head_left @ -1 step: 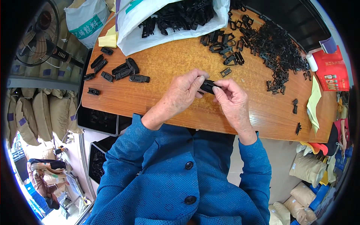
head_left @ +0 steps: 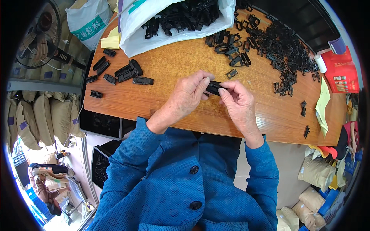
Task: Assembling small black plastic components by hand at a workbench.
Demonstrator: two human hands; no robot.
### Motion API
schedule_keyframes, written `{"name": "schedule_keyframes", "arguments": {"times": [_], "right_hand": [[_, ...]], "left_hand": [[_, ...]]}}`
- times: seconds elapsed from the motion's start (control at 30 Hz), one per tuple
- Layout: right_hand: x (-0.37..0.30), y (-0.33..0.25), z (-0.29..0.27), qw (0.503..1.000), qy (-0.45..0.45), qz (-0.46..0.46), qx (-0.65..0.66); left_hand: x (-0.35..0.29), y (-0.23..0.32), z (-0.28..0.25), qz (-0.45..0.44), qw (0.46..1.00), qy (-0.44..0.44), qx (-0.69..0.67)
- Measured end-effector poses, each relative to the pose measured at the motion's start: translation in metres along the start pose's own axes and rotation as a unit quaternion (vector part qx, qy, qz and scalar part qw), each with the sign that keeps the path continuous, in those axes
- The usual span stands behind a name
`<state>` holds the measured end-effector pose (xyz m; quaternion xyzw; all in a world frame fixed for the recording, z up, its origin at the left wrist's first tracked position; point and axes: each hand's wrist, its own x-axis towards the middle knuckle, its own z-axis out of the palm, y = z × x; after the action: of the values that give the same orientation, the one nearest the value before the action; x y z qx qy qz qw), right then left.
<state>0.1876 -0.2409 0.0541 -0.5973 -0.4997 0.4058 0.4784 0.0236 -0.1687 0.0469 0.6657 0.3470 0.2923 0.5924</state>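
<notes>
Between my two hands, above the near part of the wooden table (head_left: 173,63), is a small black plastic part (head_left: 214,88). My left hand (head_left: 189,92) pinches its left end with thumb and fingers. On its right end the thumb and fingers of my right hand (head_left: 238,101) are closed. My fingers hide much of the part, so its exact shape does not show. Several similar black plastic parts (head_left: 143,81) lie at the left of the table. Smaller black frame-like pieces (head_left: 232,74) are scattered to the right, beyond my right hand.
A white sack (head_left: 133,42) of black parts lies open at the back. Right of it spreads a big heap of small black pieces (head_left: 281,50). Yellow paper (head_left: 323,106) lies at the right edge. Black trays (head_left: 101,124) sit below the table's left side; a fan (head_left: 44,34) stands beyond.
</notes>
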Motion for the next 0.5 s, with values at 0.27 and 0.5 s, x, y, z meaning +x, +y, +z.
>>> {"name": "schedule_keyframes", "arguments": {"times": [0.27,0.5], "right_hand": [[0.004,0.000,-0.004,1.000,0.014,-0.002,0.006],[0.005,0.016,-0.012,0.999,0.039,-0.007,-0.001]], "left_hand": [[0.003,0.003,0.004,0.025,0.998,0.054,0.007],[0.010,0.001,0.018,0.025,0.995,0.032,0.091]]}}
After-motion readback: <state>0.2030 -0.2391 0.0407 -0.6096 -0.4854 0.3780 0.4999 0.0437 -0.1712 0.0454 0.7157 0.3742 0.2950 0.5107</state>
